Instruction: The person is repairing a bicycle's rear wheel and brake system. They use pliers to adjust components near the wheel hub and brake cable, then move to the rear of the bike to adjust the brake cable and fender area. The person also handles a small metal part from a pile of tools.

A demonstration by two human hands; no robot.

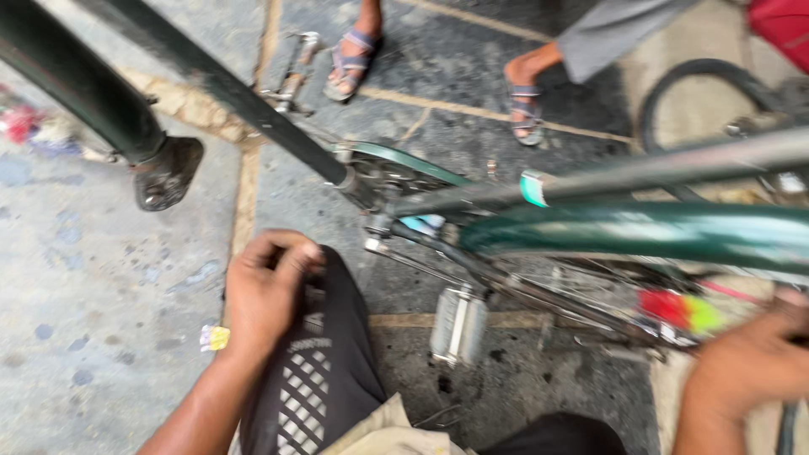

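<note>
Head view: left hand [268,291], fingers pinched together, rests on a dark knee; blurred right hand [754,362] seemingly grips the green steel bicycle frame [640,232] far right, whose grey pedal [459,324] could strike knuckles if it tips.

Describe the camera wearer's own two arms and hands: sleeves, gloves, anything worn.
Both are bare. The left hand and its forearm show no glove, sleeve, watch or ring. The right hand is blurred at the frame edge, also ungloved, with no sleeve visible on its wrist.
</note>
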